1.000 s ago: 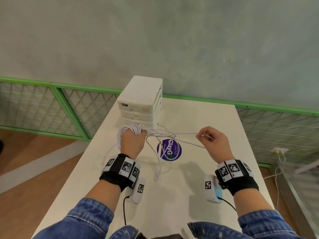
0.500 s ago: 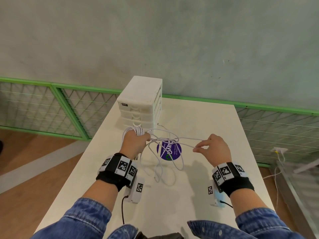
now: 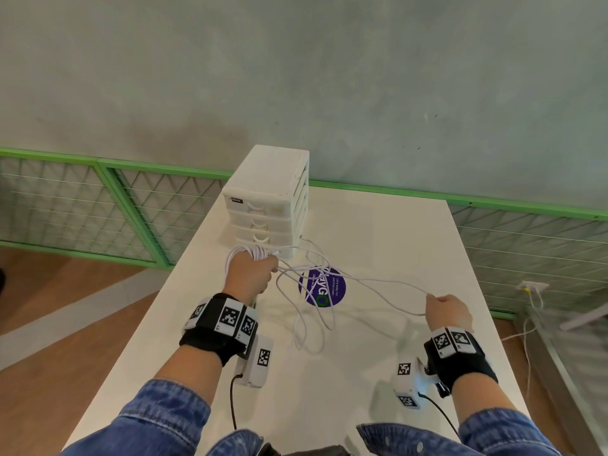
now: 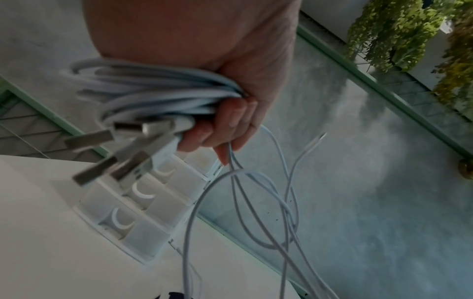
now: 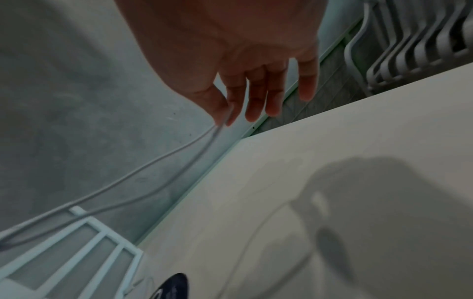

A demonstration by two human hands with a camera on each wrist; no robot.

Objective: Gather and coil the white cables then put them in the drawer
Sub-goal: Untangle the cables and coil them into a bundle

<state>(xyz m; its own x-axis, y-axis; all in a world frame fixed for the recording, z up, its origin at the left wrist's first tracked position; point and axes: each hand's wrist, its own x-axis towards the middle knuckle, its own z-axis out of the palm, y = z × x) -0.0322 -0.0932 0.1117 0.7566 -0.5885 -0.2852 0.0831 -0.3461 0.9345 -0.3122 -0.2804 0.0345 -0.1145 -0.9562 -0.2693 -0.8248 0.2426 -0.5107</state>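
My left hand (image 3: 251, 274) grips a coil of white cables (image 3: 245, 251) just in front of the white drawer unit (image 3: 268, 199). In the left wrist view the coil (image 4: 158, 97) sits in my curled fingers, with several USB plugs (image 4: 112, 149) sticking out. Loose white strands (image 3: 312, 311) trail from that hand across the table. My right hand (image 3: 447, 311) is out to the right and pinches two strands (image 5: 184, 151) between thumb and forefinger (image 5: 222, 109), stretched taut toward the left hand. All drawers look closed.
The white table (image 3: 378, 357) carries a round purple sticker (image 3: 324, 287) under the loose strands. A green-framed mesh fence (image 3: 115, 209) runs behind the table. On the floor at the right a wall socket (image 3: 533, 286) has its own cables. Hanging plants (image 4: 409, 36) show overhead.
My right hand has pulled away to the right and toward me, drawing the strands out long. The left hand stayed by the drawer unit with the coil.
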